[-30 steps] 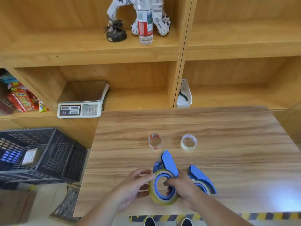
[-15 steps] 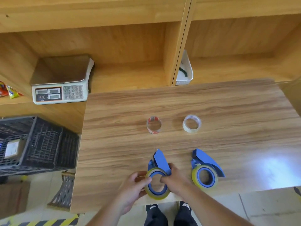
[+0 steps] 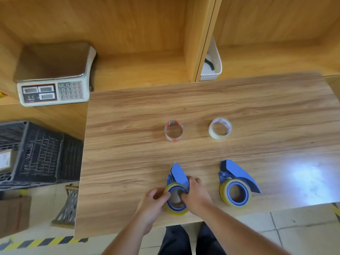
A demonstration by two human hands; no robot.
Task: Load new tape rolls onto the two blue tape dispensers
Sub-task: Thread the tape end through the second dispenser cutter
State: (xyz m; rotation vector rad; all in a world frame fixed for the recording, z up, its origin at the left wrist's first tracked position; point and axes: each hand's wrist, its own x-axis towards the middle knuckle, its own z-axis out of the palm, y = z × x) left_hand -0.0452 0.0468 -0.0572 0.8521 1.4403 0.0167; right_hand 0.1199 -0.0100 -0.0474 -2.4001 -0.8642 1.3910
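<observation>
Two blue tape dispensers sit near the table's front edge, each with a yellowish roll on its hub. The left dispenser (image 3: 178, 176) is held by both hands: my left hand (image 3: 153, 201) pinches the left rim of its yellowish tape roll (image 3: 175, 211), and my right hand (image 3: 196, 195) grips the right side with fingers inside the hub. The right dispenser (image 3: 237, 183) stands alone with its own roll (image 3: 223, 196). Farther back lie a nearly spent roll with a red-printed core (image 3: 173, 130) and a thin whitish roll (image 3: 220, 128).
The wooden table (image 3: 128, 144) ends close behind my hands. A weighing scale (image 3: 53, 74) rests on the shelf at back left, a white basket (image 3: 211, 61) at the shelf divider. A black crate (image 3: 36, 153) sits on the floor to the left.
The view has tilted further down and nearer the table. Both hands stay on the left dispenser's roll, which has come down close to the table near the front edge.
</observation>
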